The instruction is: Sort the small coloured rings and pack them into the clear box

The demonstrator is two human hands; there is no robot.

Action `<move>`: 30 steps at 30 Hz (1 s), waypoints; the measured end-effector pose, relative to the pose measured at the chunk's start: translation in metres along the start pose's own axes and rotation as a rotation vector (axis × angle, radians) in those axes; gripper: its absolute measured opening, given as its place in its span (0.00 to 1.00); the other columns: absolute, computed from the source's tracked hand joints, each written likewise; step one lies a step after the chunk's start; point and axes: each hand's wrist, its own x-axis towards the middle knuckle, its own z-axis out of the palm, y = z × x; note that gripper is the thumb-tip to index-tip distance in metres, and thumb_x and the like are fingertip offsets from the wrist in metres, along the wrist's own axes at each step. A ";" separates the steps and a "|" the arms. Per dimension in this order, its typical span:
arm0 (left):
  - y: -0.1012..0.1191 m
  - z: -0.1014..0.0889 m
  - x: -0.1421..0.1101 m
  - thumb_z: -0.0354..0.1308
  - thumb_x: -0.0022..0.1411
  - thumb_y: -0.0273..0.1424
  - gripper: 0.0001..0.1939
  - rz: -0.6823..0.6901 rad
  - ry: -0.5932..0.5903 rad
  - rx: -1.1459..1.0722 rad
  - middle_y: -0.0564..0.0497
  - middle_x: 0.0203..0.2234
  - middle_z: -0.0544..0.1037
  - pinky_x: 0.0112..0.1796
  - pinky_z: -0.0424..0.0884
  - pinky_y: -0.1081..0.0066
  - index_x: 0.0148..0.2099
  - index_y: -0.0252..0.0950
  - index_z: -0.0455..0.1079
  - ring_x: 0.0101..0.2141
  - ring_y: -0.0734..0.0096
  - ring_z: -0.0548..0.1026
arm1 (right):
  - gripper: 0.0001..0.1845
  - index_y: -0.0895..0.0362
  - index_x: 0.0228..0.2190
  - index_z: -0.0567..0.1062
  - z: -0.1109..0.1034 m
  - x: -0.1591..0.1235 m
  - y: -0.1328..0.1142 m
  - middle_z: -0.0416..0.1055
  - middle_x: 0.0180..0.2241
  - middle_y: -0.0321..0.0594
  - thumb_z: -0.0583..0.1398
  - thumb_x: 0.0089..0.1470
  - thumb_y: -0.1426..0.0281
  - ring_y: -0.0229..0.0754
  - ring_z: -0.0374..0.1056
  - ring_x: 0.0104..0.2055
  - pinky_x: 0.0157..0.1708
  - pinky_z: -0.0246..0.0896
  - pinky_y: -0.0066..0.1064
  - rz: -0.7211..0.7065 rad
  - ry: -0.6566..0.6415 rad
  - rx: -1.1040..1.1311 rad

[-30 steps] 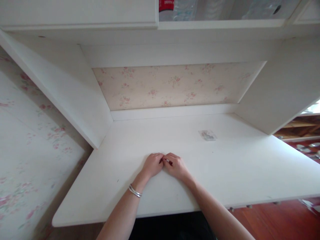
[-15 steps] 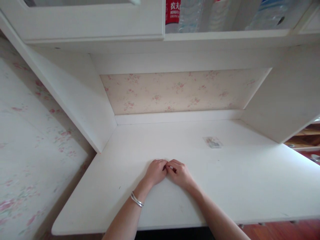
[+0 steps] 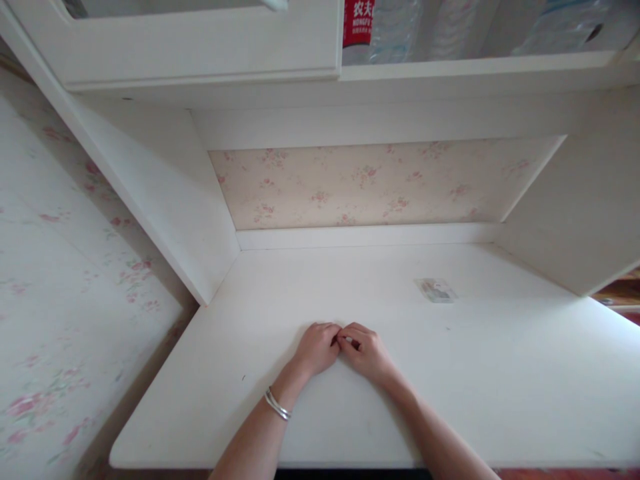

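White, smooth desktop with a rounded corner point(image 3: 500, 387): spreading across the lower half of the frame and lying beneath both my hands.
Left hand point(image 3: 317, 349): resting at lower centre, fingers curling inward and meeting the other hand; their tips are hiding, so I cannot tell whether they are pinching anything.
Right hand point(image 3: 369, 354): touching the left one, its thumb bending toward the index finger; again I cannot tell whether something small is sitting between.
Pair of thin, silver-coloured bangles point(image 3: 276, 405): circling my left wrist; dragging that wrist could be what scratches the desktop.
Small, flat, see-through rectangle with greyish print point(image 3: 436, 291): lying right of centre, beyond my right hand and apart from it; a careless sweep of that hand could be sending it sliding.
Clear plastic bottles point(image 3: 395, 30): showing at upper right, in the white wooden cabinet point(image 3: 200, 57); a hard knock from below could be toppling them.
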 end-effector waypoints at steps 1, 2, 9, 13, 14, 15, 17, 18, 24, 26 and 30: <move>0.000 0.000 0.000 0.50 0.56 0.24 0.09 -0.002 0.000 -0.001 0.51 0.32 0.77 0.40 0.65 0.70 0.36 0.37 0.70 0.36 0.68 0.73 | 0.09 0.54 0.30 0.76 0.000 0.000 0.000 0.72 0.31 0.39 0.56 0.53 0.73 0.36 0.67 0.31 0.29 0.60 0.25 0.002 0.001 0.002; 0.000 0.000 0.000 0.50 0.56 0.24 0.09 -0.003 -0.001 -0.002 0.51 0.32 0.77 0.40 0.65 0.70 0.36 0.37 0.70 0.36 0.68 0.73 | 0.09 0.55 0.30 0.76 0.000 0.000 0.000 0.72 0.31 0.39 0.56 0.53 0.73 0.36 0.67 0.31 0.29 0.60 0.25 0.004 0.001 0.005; 0.002 -0.002 -0.001 0.50 0.57 0.24 0.09 -0.014 -0.016 -0.015 0.51 0.34 0.77 0.42 0.65 0.70 0.38 0.37 0.70 0.37 0.68 0.73 | 0.10 0.54 0.30 0.77 -0.001 0.000 -0.002 0.72 0.30 0.38 0.55 0.54 0.72 0.36 0.67 0.29 0.28 0.61 0.25 0.011 -0.003 0.008; 0.002 -0.002 -0.001 0.50 0.57 0.24 0.09 -0.015 -0.017 -0.020 0.50 0.34 0.77 0.42 0.65 0.70 0.38 0.37 0.70 0.37 0.68 0.73 | 0.09 0.54 0.32 0.77 -0.001 0.000 -0.001 0.72 0.31 0.39 0.55 0.54 0.72 0.37 0.67 0.30 0.28 0.61 0.26 0.013 -0.001 0.003; 0.002 -0.002 -0.001 0.50 0.57 0.24 0.09 -0.020 -0.017 -0.017 0.50 0.34 0.77 0.42 0.65 0.70 0.38 0.37 0.70 0.37 0.68 0.73 | 0.09 0.54 0.32 0.77 -0.001 0.000 -0.001 0.72 0.31 0.39 0.55 0.54 0.72 0.37 0.67 0.30 0.28 0.61 0.26 0.012 -0.001 0.002; 0.002 -0.002 0.000 0.50 0.57 0.24 0.09 -0.023 -0.017 -0.014 0.50 0.34 0.77 0.42 0.65 0.70 0.38 0.37 0.70 0.38 0.68 0.73 | 0.09 0.54 0.32 0.77 -0.001 0.000 -0.001 0.72 0.31 0.39 0.55 0.54 0.72 0.37 0.67 0.30 0.29 0.61 0.27 0.012 -0.001 0.002; 0.002 -0.002 0.000 0.50 0.57 0.24 0.09 -0.024 -0.012 -0.008 0.51 0.34 0.77 0.42 0.65 0.69 0.38 0.37 0.70 0.37 0.67 0.73 | 0.09 0.54 0.32 0.76 -0.001 0.000 -0.001 0.73 0.31 0.39 0.55 0.53 0.73 0.37 0.67 0.31 0.30 0.61 0.27 0.010 0.000 0.010; 0.002 -0.002 0.000 0.50 0.57 0.24 0.09 -0.022 -0.009 -0.007 0.51 0.33 0.77 0.42 0.65 0.69 0.38 0.37 0.70 0.37 0.67 0.73 | 0.09 0.54 0.32 0.76 -0.001 0.000 -0.002 0.73 0.32 0.39 0.55 0.53 0.73 0.37 0.68 0.32 0.30 0.61 0.27 0.011 0.000 0.016; 0.001 -0.001 0.000 0.50 0.56 0.24 0.09 -0.018 -0.014 -0.011 0.51 0.34 0.77 0.42 0.66 0.69 0.38 0.37 0.70 0.37 0.67 0.74 | 0.09 0.55 0.30 0.76 -0.002 0.001 -0.004 0.73 0.31 0.39 0.55 0.53 0.73 0.37 0.67 0.31 0.29 0.61 0.26 0.033 -0.011 0.027; 0.002 -0.001 0.000 0.50 0.56 0.23 0.09 -0.015 -0.011 -0.010 0.51 0.33 0.77 0.42 0.65 0.69 0.37 0.37 0.70 0.37 0.67 0.74 | 0.09 0.55 0.30 0.76 -0.002 0.002 -0.005 0.73 0.31 0.39 0.55 0.53 0.73 0.37 0.67 0.31 0.29 0.61 0.27 0.028 -0.013 0.023; 0.003 -0.002 0.000 0.50 0.56 0.23 0.09 -0.021 -0.015 0.000 0.51 0.34 0.77 0.42 0.65 0.69 0.37 0.37 0.70 0.37 0.67 0.73 | 0.09 0.55 0.31 0.76 -0.002 0.002 -0.005 0.73 0.31 0.40 0.55 0.53 0.73 0.38 0.67 0.31 0.29 0.62 0.27 0.015 -0.007 0.030</move>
